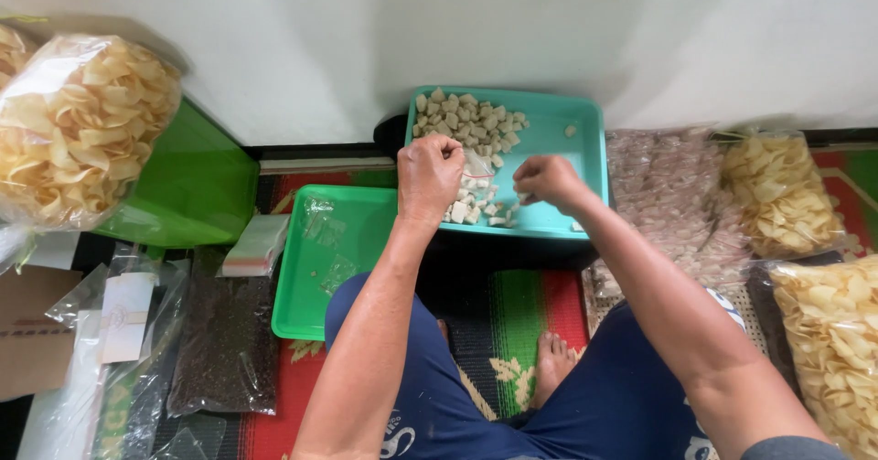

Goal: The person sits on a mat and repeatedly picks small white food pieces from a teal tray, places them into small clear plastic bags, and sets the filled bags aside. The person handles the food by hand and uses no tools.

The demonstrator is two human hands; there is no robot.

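A teal tray [574, 165] leans against the white wall and holds several pale snack cubes [466, 120]. My left hand [428, 175] is closed on the top of a small clear plastic bag [477, 169] partly filled with cubes, just above the tray. My right hand [547, 182] hovers beside the bag with its fingers pinched together, apparently on some cubes, though I cannot see them clearly. More loose cubes [476, 208] lie under the bag at the tray's near edge.
A green tray [315, 282] with empty clear bags lies at left. Big bags of yellow chips sit at far left [78, 126] and at right [786, 190]. A pinkish snack bag [668, 195], a dark-filled bag [224, 341] and a stack of small bags [256, 245] lie on the striped mat.
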